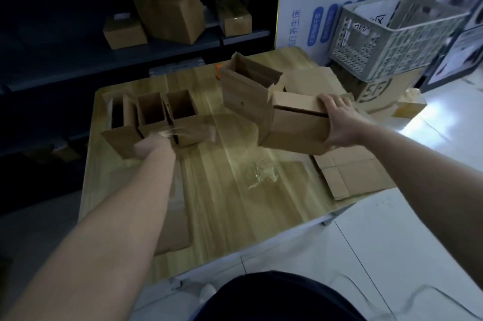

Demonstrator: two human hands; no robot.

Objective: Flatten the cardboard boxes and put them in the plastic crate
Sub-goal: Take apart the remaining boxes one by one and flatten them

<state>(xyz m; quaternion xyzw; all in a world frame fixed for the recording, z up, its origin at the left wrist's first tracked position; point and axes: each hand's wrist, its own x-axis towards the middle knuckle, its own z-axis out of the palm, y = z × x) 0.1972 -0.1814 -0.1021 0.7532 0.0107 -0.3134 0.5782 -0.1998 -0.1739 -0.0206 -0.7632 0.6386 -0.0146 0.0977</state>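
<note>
Reaching in from the bottom of the frame, both bare forearms extend over the wooden surface (235, 216). A crumpled scrap of clear tape (264, 176) lies on it just right of centre. At centre left the left grip (153, 146) is blurred. Its fingers look curled and a glinting strand runs rightward from it, but whether it pinches that strand cannot be told. At centre right the right grip (337, 122) clasps the end of a closed cardboard box (295, 127), fingers over the top and thumb beneath, holding it tilted. Below it, flattened cardboard sheets (352, 171) lie at the right edge of the surface, partly overhanging. Farther back stand a row of open boxes (156, 114) at left and a larger open box (248, 85) at centre, none flattened. In the upper right the plastic crate (400, 33) rests on a printed carton (379, 90), apart from the surface, with no flattened cardboard discernible inside. More boxes sit on the dark shelf (104, 59) at upper left. Progress appears partial: some sheets are flattened but not crated, and several boxes remain.
</note>
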